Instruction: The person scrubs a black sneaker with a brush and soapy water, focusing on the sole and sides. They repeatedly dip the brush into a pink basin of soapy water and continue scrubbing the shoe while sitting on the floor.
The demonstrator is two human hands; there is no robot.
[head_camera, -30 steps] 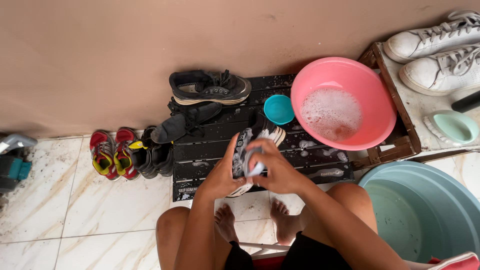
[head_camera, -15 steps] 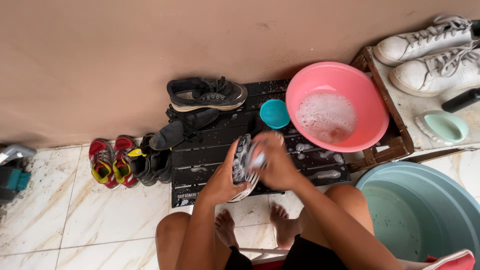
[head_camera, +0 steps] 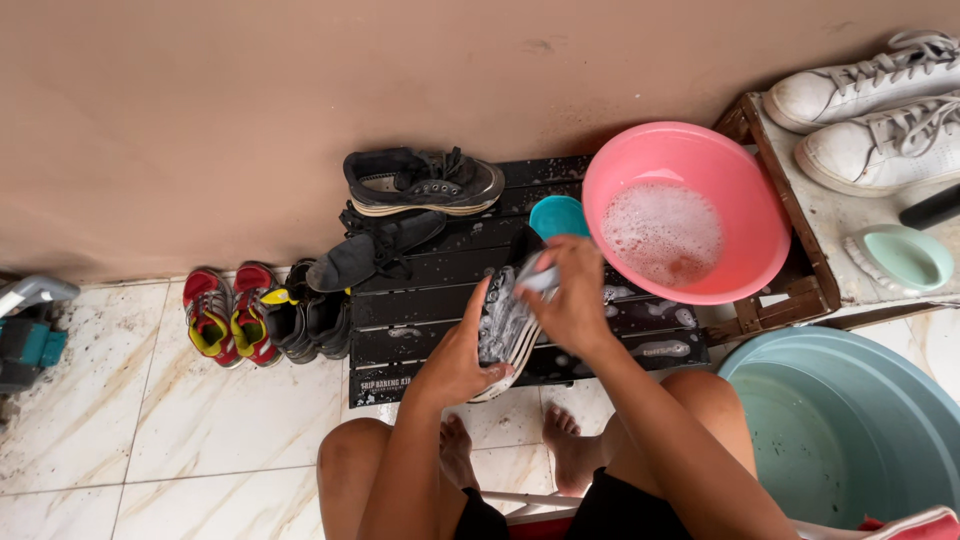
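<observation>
change: across the last second the view has shifted a little; the shoe (head_camera: 505,325) stays over the dark slatted crate and the right hand (head_camera: 570,295) has slid up toward the shoe's far end, the small pale brush now near the toe
meaning: judged from the suds on the shoe, the scrubbing is under way and not finished
left hand (head_camera: 455,360): clamped round the near end of the shoe, holding it tilted on its side
right hand: closed round a pale brush (head_camera: 540,278), pressed against the foamy shoe
shoe's place: between the two hands, above the near edge of the black slatted crate (head_camera: 420,310), in front of the person's knees
pink basin (head_camera: 745,190): far right on the crate, soapy water inside, just beside the right hand
small teal cup (head_camera: 555,212): touching the basin's left rim
dark shoes (head_camera: 420,180): one on its sole against the wall, another lying below it
left of the crate: red-and-yellow pair (head_camera: 225,315) and a black pair on the floor
right: two white sneakers (head_camera: 880,110) on a wooden pallet with a pale green soap dish (head_camera: 900,258); large pale blue tub (head_camera: 860,430) near right
floor: glossy marble-look tiles, wet and speckled
wall: plain tan plaster
</observation>
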